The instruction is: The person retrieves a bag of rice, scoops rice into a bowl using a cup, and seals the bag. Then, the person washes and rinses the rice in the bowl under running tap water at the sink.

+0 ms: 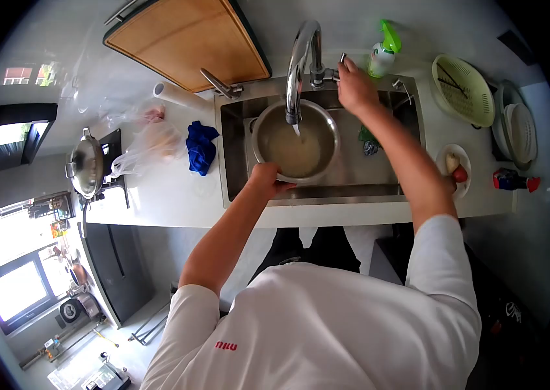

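Round silver metal pot sat in rectangular steel sink, right under curved chrome faucet; near rim pinched by left hand, closer one btw. Chrome lever gripped by right hand, off pot's far-right side.

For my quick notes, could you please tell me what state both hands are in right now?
Left hand: closed, holding the metal pot at its near rim.
Right hand: closed, fingers curled on the tap lever.

there are two hands, one pot under one faucet, and one cutting board.
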A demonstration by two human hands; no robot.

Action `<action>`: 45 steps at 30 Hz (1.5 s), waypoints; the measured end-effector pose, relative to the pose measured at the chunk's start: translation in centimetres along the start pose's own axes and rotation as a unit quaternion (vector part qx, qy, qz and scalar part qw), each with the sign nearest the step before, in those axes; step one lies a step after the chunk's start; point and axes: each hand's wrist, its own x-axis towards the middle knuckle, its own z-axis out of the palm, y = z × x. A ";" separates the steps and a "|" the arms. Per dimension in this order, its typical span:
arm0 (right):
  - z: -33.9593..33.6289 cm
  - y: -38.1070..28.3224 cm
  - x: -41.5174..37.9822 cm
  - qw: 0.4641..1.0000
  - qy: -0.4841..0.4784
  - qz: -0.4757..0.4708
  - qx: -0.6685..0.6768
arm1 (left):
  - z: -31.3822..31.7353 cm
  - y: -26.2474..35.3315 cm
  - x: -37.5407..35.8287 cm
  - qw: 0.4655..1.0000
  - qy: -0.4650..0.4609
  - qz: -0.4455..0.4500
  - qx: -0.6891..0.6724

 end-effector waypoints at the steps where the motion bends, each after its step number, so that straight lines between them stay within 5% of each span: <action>1: -1.5 -2.2 -1.8 0.995 0.037 0.023 0.090 | 0.0 -0.1 0.5 1.000 -0.014 0.019 0.008; 3: -3.1 -5.9 -5.6 0.980 -0.040 -0.035 0.191 | -0.1 -0.5 1.7 0.997 -0.042 0.056 0.025; 5: -1.3 -7.8 -7.8 0.932 -0.228 -0.084 0.270 | 0.5 0.2 1.3 0.998 -0.017 0.048 0.042; 11: 10.3 -9.0 -8.7 0.965 -0.226 -0.032 0.132 | 2.3 0.0 1.9 0.997 -0.020 0.041 0.069; 12: 10.2 -10.5 -8.1 0.918 -0.386 -0.014 0.090 | 2.5 0.0 2.0 0.997 -0.026 0.039 0.065; 15: 14.4 -8.9 -11.2 0.910 -0.353 -0.156 0.148 | 3.2 0.5 0.9 0.999 -0.001 -0.014 0.047; 18: 6.5 -8.6 -8.1 0.883 -0.465 -0.043 0.039 | 3.6 0.8 2.7 0.998 -0.047 0.007 0.031; 21: 15.4 -9.8 -12.8 0.955 -0.294 -0.024 -0.041 | 5.6 0.8 0.8 0.998 -0.016 0.026 0.056; 24: 16.0 -10.2 -10.5 0.889 -0.449 -0.002 0.087 | 5.8 1.6 -0.1 0.995 -0.020 0.028 0.095; 27: 14.7 -8.5 -8.3 0.889 -0.426 0.108 0.126 | 4.2 1.1 2.6 0.997 -0.038 0.026 0.065; 30: 16.0 -8.1 -6.1 0.892 -0.420 0.112 0.123 | 3.8 1.1 3.7 0.995 -0.089 0.036 0.031; 32: 13.0 -10.8 -8.4 0.939 -0.319 0.066 0.109 | 4.1 1.1 3.0 0.997 -0.057 0.024 0.036; 34: 12.5 -11.2 -8.6 0.922 -0.377 -0.034 0.086 | 4.0 1.0 3.1 0.998 -0.054 0.010 0.028; 36: 14.4 -9.7 -6.9 0.797 -0.573 -0.183 0.055 | 3.0 0.8 4.3 0.997 -0.079 -0.008 0.007; 39: 8.5 -8.1 -6.5 0.852 -0.517 -0.024 0.075 | 2.5 -0.1 5.5 0.998 -0.069 -0.008 0.008; 45: 22.4 -4.7 -13.1 0.922 -0.385 -0.032 0.012 | -0.2 -1.3 15.5 0.993 -0.013 -0.010 0.119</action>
